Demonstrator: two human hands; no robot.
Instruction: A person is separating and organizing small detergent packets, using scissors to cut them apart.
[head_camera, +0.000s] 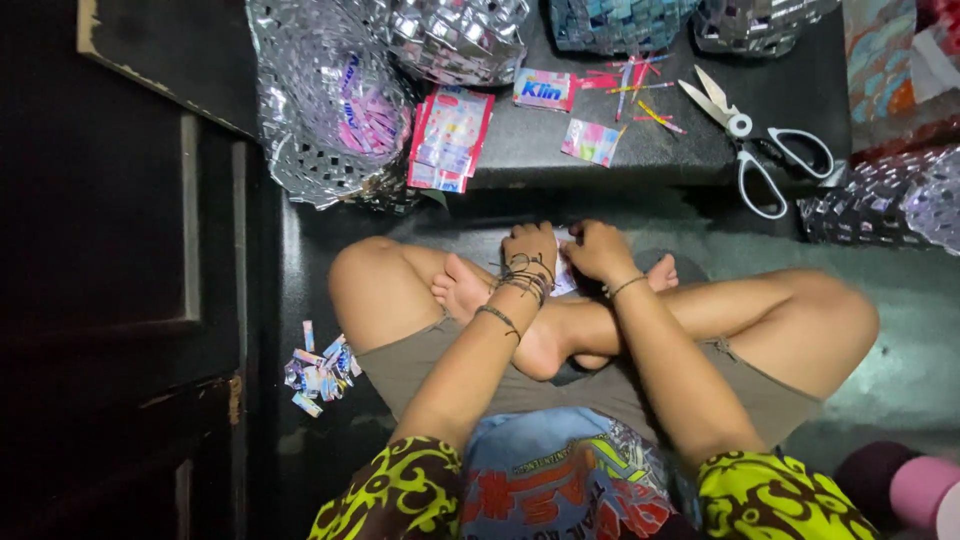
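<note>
Hands: our left hand (530, 248) and right hand (597, 250) press together on a small wrapper piece (563, 276) above our crossed feet.
Risk: we judge it could slip floorward.
Beyond: scissors (752, 145) lie untouched on the dark board (560, 150).

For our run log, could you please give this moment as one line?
left hand + right hand: pinching small wrapper | scissors: untouched on step

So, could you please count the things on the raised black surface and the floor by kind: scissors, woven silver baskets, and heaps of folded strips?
Scissors: 1
Woven silver baskets: 2, one on its side, one behind it
Heap of folded strips on the floor: 1
Total: 4
Both hands press a small piece between them; other shiny woven pieces are cut off at the edges and not counted.
</note>
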